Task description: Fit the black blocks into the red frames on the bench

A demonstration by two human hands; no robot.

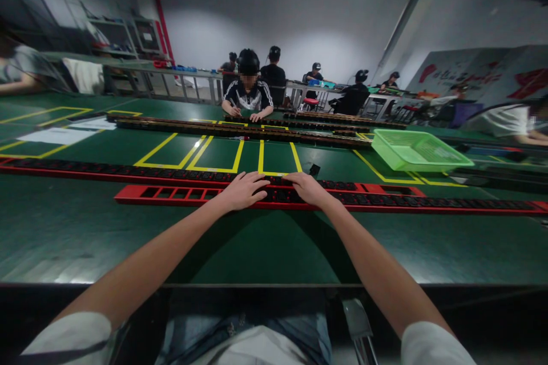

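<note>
Two long red strips lie side by side in front of me, both set with rows of black socket-like pieces. The near strip (411, 203) has several open rectangular slots toward its left end; the far strip (85, 169) stretches off to the left. My left hand (245, 191) rests across the strips with its fingers spread. To its right, my right hand (309, 188) reaches over them, fingers stretched out and pointing left, tips on the far strip. Neither hand visibly holds anything. Just beyond my right hand sits a small black piece (314, 169).
A light green plastic basket (422, 151) stands at the right on the green table (265, 245). Long dark strips (240, 128) lie farther back, and white paper sheets (64, 134) are at the left. Across the table a person (248, 88) is writing; other people sit around.
</note>
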